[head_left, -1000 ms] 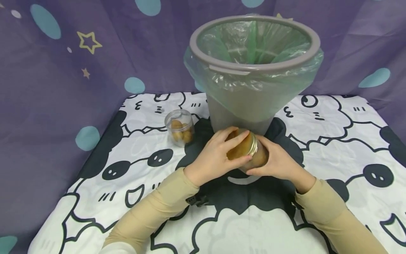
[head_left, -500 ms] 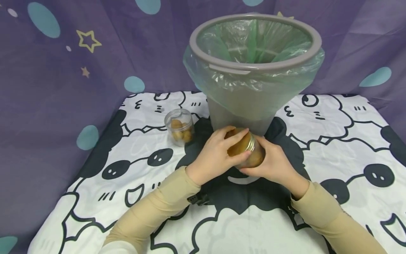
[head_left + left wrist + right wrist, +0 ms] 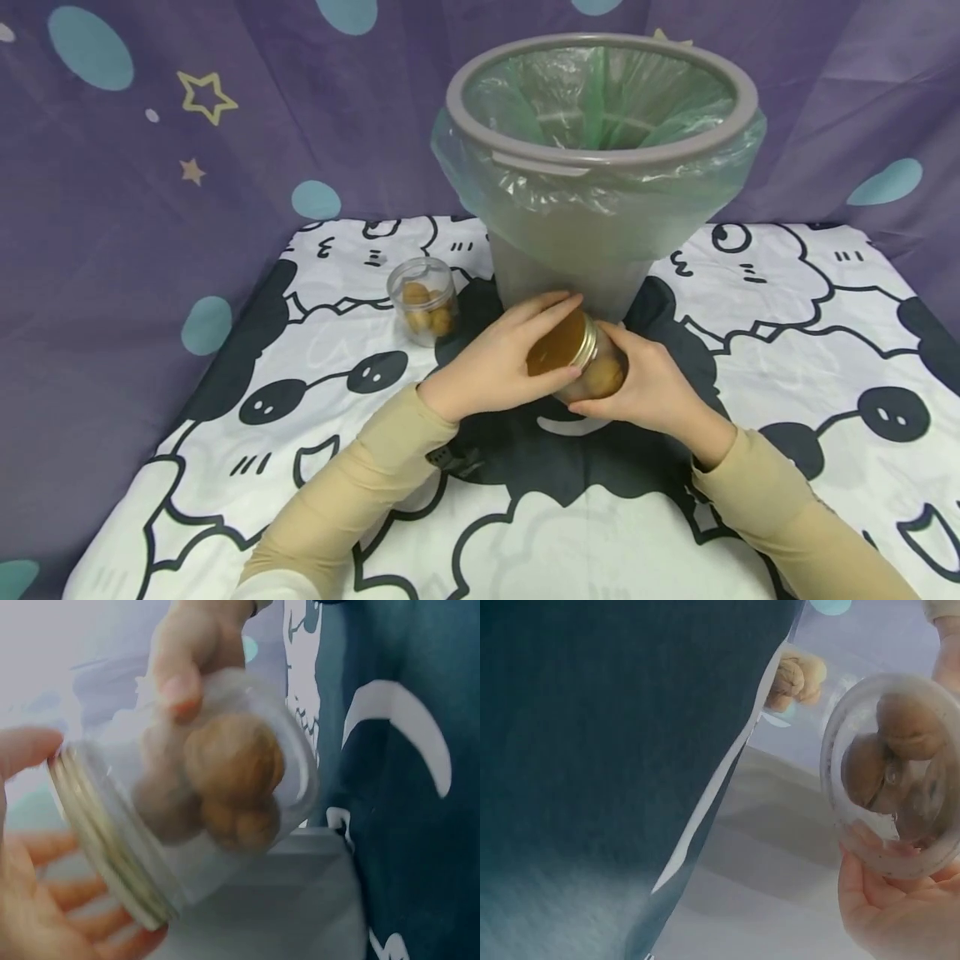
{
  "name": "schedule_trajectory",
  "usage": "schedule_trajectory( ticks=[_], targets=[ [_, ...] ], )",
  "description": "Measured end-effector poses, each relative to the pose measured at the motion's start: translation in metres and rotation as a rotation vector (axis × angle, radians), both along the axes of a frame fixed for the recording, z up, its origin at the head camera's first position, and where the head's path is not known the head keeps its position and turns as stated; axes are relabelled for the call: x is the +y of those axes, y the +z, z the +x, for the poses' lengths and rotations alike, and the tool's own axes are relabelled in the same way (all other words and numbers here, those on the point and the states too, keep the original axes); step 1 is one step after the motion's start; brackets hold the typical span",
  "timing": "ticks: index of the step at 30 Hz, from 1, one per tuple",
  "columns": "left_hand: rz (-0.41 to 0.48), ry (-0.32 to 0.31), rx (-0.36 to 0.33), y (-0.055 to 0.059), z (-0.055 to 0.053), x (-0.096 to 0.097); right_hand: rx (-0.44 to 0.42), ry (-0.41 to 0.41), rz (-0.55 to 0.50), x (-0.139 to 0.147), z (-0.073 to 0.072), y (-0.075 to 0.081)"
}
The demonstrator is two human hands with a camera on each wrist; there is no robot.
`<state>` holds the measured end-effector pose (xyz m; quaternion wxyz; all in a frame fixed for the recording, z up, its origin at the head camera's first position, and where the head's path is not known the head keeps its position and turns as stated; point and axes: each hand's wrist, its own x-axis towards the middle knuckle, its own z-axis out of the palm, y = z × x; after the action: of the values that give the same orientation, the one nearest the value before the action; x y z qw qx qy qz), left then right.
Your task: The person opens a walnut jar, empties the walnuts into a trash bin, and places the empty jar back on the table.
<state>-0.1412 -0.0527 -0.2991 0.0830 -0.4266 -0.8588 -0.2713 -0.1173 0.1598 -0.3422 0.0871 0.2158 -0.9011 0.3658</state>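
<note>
In the head view a clear jar (image 3: pixel 602 379) lies tilted between both hands, in front of the bin. Its gold-rimmed lid (image 3: pixel 558 343) faces left. My left hand (image 3: pixel 491 358) grips the lid with fingers and thumb spread around its rim. My right hand (image 3: pixel 654 382) holds the jar body from the right. Several brown walnuts (image 3: pixel 236 761) show through the wall in the left wrist view, slightly blurred. The jar's round base (image 3: pixel 836 772) faces the camera in the right wrist view, the right hand's fingers curled beneath it.
A second clear jar (image 3: pixel 422 304), lidless with several walnuts inside, stands to the left. Right behind the hands rises a tall grey bin (image 3: pixel 570 258) lined with a green bag (image 3: pixel 690 187). A cartoon-print cloth (image 3: pixel 600 542) covers the table; a purple curtain (image 3: pixel 247 150) hangs behind.
The right hand has shifted slightly left with the jar. The left hand has turned on the lid and moved a little left, and more of the lid's top shows now.
</note>
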Motion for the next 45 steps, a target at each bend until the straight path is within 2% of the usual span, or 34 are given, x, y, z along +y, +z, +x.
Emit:
schedule_trajectory(
  ticks=[2, 5, 9, 12, 17, 24, 32, 37, 39, 41, 42, 45],
  targets=[
    [-0.007, -0.075, -0.011, 0.002, -0.002, -0.004, -0.004, 0.012, 0.003, 0.0, 0.001, 0.001],
    [-0.024, -0.145, -0.026, 0.005, -0.005, -0.009, -0.005, 0.026, -0.001, 0.0, 0.001, 0.001],
    [-0.033, -0.182, -0.04, 0.007, -0.007, -0.012, -0.01, 0.04, -0.007, 0.0, 0.002, 0.0],
    [-0.035, -0.186, -0.034, 0.007, -0.007, -0.012, -0.007, 0.042, -0.007, 0.0, 0.002, -0.001],
    [-0.045, -0.164, -0.008, 0.006, -0.006, -0.011, 0.002, 0.039, -0.001, 0.0, 0.002, -0.002],
    [-0.041, -0.073, 0.009, 0.006, -0.001, -0.007, 0.03, 0.022, 0.005, -0.001, 0.003, -0.002],
    [-0.018, 0.1, -0.026, 0.004, 0.004, 0.002, 0.051, 0.01, 0.006, -0.001, 0.004, -0.003],
    [-0.04, 0.238, -0.036, 0.003, 0.007, 0.008, 0.062, -0.002, 0.025, -0.003, 0.004, -0.002],
    [-0.05, 0.27, -0.04, 0.003, 0.008, 0.008, 0.07, -0.005, 0.035, -0.003, 0.004, -0.001],
    [-0.059, 0.254, -0.056, 0.003, 0.007, 0.007, 0.085, -0.007, 0.044, -0.004, 0.004, 0.0],
    [-0.058, 0.225, -0.064, 0.003, 0.007, 0.006, 0.088, -0.009, 0.044, -0.003, 0.004, 0.0],
    [-0.05, 0.086, -0.073, 0.003, 0.004, 0.001, 0.097, -0.011, 0.044, -0.003, 0.003, 0.0]
  ],
)
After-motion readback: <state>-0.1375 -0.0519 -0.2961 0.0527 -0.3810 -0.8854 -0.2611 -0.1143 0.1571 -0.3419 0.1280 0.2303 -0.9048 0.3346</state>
